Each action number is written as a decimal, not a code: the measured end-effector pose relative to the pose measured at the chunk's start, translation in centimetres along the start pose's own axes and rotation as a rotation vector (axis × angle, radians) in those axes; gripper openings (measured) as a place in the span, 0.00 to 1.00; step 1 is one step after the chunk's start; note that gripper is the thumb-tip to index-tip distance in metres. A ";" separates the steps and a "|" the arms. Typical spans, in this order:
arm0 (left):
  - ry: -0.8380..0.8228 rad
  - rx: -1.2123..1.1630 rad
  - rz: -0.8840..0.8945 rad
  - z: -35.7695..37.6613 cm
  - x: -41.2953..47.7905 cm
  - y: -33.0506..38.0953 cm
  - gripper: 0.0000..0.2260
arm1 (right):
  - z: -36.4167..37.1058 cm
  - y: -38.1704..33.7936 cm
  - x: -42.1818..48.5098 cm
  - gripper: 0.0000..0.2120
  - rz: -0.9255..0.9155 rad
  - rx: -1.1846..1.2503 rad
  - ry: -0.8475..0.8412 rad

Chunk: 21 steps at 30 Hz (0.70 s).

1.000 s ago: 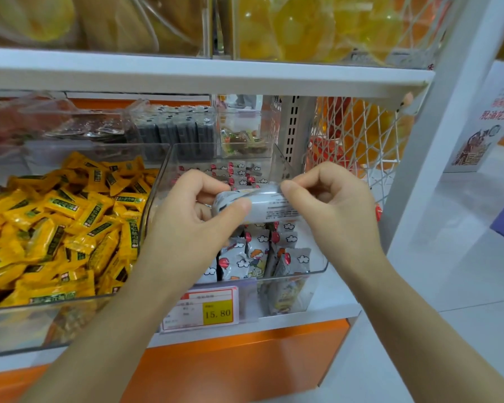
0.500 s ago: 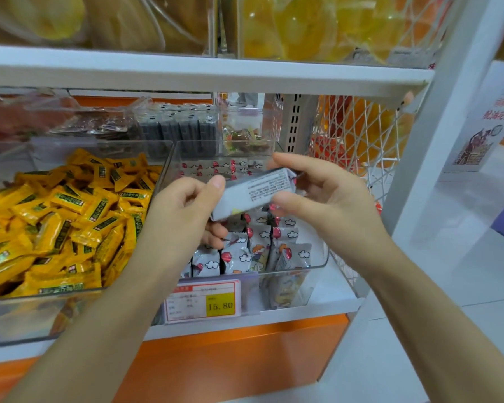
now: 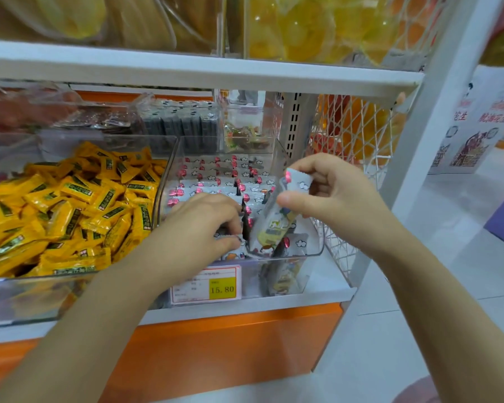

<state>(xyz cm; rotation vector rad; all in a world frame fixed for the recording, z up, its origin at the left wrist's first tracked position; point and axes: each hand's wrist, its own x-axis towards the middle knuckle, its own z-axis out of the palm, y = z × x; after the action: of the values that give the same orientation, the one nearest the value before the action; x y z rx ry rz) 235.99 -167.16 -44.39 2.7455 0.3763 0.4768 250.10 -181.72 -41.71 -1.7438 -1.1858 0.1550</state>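
Note:
My right hand (image 3: 341,199) pinches a small white snack packet (image 3: 274,228) with a cartoon print, between thumb and fingers. The packet hangs tilted, its lower end down inside the front of a clear plastic bin (image 3: 317,245). Rows of several like packets (image 3: 216,181) stand upright in that bin. My left hand (image 3: 198,225) is inside the bin to the left of the held packet. Its fingers and thumb curl around the standing packets at the front, and its fingertips are partly hidden among them.
A clear bin of yellow wrapped candies (image 3: 70,210) sits to the left. A price tag (image 3: 207,286) reading 15.80 hangs on the front. A white shelf (image 3: 186,68) runs overhead. Right of the bin are a white net basket (image 3: 358,135), a white post (image 3: 419,126) and open floor.
Both hands held the packet level above the bin. My left hand let go and dropped into the bin's packets. My right hand turned the packet upright and lowered it into the bin.

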 end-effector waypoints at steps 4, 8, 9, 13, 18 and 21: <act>-0.012 0.010 -0.002 0.0 0.0 -0.3 0.05 | 0.4 -0.3 -0.1 0.15 -0.015 -0.144 -0.004; 0.002 -0.015 0.005 -0.1 0.1 -0.4 0.06 | 1.9 -0.2 -0.3 0.14 -0.117 -0.371 -0.036; 0.001 -0.017 0.009 -0.1 0.1 -0.5 0.06 | 2.3 -0.1 -0.4 0.14 -0.146 -0.447 -0.056; -0.003 -0.030 0.022 -0.1 0.1 -0.5 0.05 | 3.2 0.2 -1.0 0.10 -0.240 -0.690 -0.223; 0.005 -0.045 0.028 -0.2 0.1 -0.5 0.03 | 2.7 0.5 -0.4 0.09 -0.172 -0.451 -0.111; 0.000 -0.044 0.021 -0.3 0.2 -0.5 0.03 | 2.5 0.7 0.6 0.12 -0.151 -0.500 -0.026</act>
<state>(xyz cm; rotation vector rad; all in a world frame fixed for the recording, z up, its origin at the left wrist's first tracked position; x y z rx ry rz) 235.93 -166.56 -44.24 2.7098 0.3329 0.4852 249.41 -179.69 -43.36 -2.0705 -1.4571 -0.2300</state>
